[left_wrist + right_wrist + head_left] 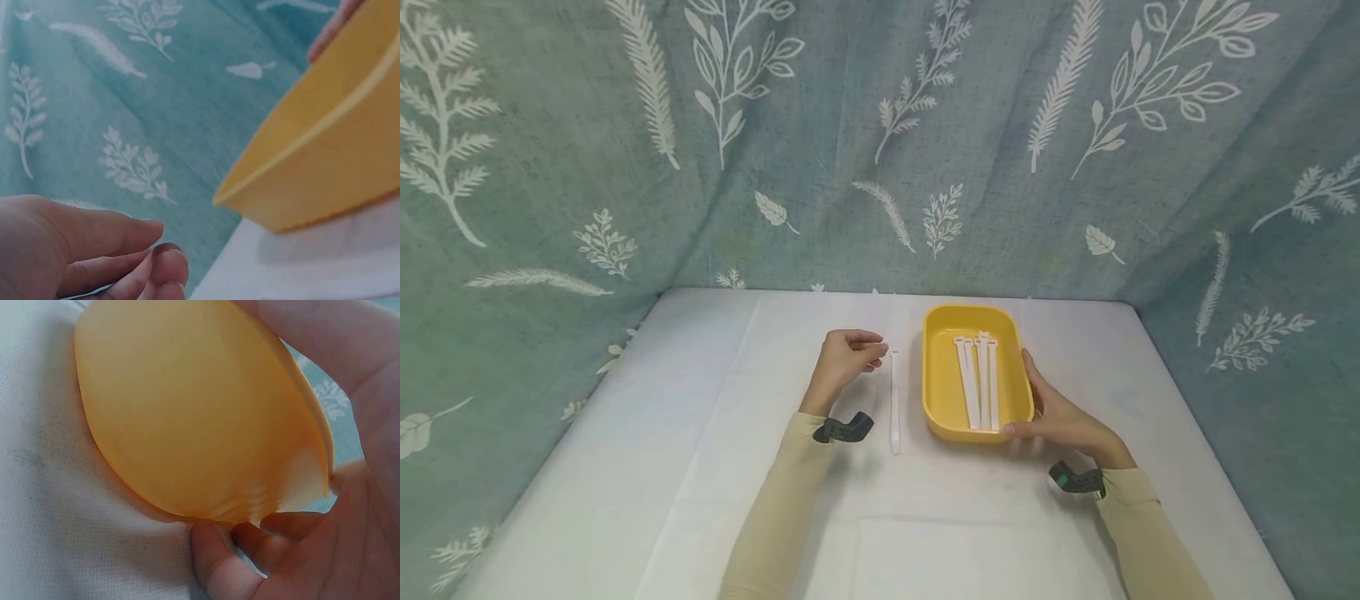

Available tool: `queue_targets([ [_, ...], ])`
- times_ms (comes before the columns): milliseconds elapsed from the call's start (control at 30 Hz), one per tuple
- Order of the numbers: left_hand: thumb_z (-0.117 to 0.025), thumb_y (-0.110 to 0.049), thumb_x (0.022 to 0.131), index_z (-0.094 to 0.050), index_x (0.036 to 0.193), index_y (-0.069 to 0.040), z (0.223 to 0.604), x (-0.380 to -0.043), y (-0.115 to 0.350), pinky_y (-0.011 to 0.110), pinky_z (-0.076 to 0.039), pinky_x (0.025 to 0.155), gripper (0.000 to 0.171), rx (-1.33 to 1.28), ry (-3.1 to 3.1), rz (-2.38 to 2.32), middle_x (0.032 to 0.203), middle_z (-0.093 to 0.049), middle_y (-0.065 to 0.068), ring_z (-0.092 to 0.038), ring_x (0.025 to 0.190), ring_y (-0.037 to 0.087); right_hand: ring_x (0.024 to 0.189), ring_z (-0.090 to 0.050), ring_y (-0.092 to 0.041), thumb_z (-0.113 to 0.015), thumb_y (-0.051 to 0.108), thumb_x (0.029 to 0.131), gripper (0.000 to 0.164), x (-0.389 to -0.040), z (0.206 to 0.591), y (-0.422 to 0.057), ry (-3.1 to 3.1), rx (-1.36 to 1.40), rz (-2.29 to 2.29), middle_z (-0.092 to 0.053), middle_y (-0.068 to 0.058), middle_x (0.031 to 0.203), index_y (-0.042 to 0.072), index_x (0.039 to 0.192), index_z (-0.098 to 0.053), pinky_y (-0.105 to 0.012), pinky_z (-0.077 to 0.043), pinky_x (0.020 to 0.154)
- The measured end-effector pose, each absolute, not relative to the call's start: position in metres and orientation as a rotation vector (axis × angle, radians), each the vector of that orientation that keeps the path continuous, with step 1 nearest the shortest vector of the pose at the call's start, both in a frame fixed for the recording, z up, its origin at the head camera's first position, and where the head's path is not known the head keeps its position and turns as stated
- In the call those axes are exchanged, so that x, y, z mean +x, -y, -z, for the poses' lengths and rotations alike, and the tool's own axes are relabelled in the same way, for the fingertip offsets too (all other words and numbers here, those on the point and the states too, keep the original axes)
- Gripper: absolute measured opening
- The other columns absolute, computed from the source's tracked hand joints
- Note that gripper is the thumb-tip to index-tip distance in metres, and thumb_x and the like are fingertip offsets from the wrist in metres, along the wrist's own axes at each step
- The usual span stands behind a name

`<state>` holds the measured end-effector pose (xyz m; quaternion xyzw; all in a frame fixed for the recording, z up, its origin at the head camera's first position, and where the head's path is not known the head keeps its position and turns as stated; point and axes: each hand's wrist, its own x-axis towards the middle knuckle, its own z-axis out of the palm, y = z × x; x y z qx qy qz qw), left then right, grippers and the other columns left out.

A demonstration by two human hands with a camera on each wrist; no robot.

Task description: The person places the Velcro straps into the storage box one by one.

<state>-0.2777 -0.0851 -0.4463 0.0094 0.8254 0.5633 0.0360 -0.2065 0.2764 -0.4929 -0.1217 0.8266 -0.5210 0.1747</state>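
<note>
A yellow plastic tray (pixel 943 400) stands on the white cloth, with several flat white straps (pixel 983 383) lying lengthwise inside. My right hand (pixel 1060 417) grips the tray at its near right corner; the thumb lies over the rim, and in the right wrist view the fingers (pixel 225 562) curl under the lower edge of its wall. One more white strap (pixel 895 408), slightly wider at its far end, lies on the cloth left of the tray. Close to that end is my left hand (pixel 847 360), its fingers loosely bent with nothing between them in the left wrist view.
The white-covered table (pixel 737 483) reaches back to a green-blue curtain (pixel 820 150) with white leaf prints, which also hangs along both sides. Dark wrist cameras (pixel 844 428) are worn over the beige sleeves (pixel 775 517).
</note>
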Motion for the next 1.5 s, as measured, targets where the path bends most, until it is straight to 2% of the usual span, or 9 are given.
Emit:
queue_targets([
  [233, -0.076, -0.017, 0.091, -0.076, 0.108, 0.001, 0.465, -0.285, 0.088, 0.026, -0.061, 0.067, 0.025, -0.019, -2.585, -1.61, 0.097, -0.079, 0.018, -0.074, 0.071, 0.014, 0.161, 0.006, -0.044, -0.085, 0.026, 0.084, 0.133, -0.207, 0.494, -0.277, -2.349, -0.372, 1.499, 0.02, -0.004, 0.174, 0.03, 0.162, 0.024, -0.07, -0.007, 0.126],
  [433, -0.077, -0.017, 0.091, -0.076, 0.107, 0.002, 0.477, -0.282, 0.089, 0.025, -0.061, 0.066, 0.025, -0.087, -2.59, -1.506, 0.093, -0.079, 0.016, -0.075, 0.07, 0.016, 0.16, 0.004, -0.048, -0.085, 0.026, 0.083, 0.134, -0.205, 0.494, -0.276, -2.352, -0.368, 1.486, 0.019, -0.007, 0.174, 0.027, 0.162, 0.023, -0.072, -0.009, 0.124],
  [800, -0.079, -0.018, 0.09, -0.076, 0.104, 0.001, 0.488, -0.279, 0.078, 0.022, -0.056, 0.061, 0.024, -0.092, -2.609, -1.334, 0.079, -0.075, 0.009, -0.069, 0.066, 0.013, 0.161, 0.002, -0.045, -0.086, 0.025, 0.083, 0.135, -0.206, 0.494, -0.277, -2.347, -0.368, 1.481, 0.016, -0.006, 0.175, 0.028, 0.162, 0.023, -0.069, -0.01, 0.126],
  [1200, -0.08, -0.017, 0.087, -0.076, 0.104, -0.001, 0.49, -0.276, 0.07, 0.023, -0.054, 0.064, 0.023, -0.1, -2.668, -1.245, 0.081, -0.075, 0.008, -0.068, 0.07, 0.014, 0.161, 0.003, -0.046, -0.086, 0.024, 0.082, 0.136, -0.206, 0.494, -0.278, -2.349, -0.371, 1.493, 0.017, -0.008, 0.175, 0.027, 0.162, 0.024, -0.07, -0.009, 0.125],
  [1500, -0.085, -0.016, 0.082, -0.075, 0.105, -0.002, 0.487, -0.272, 0.064, 0.027, -0.057, 0.068, 0.029, -0.131, -2.707, -1.178, 0.083, -0.075, 0.008, -0.068, 0.072, 0.016, 0.161, 0.004, -0.047, -0.086, 0.023, 0.082, 0.136, -0.206, 0.494, -0.275, -2.345, -0.368, 1.496, 0.017, -0.008, 0.175, 0.029, 0.162, 0.024, -0.07, -0.008, 0.125],
])
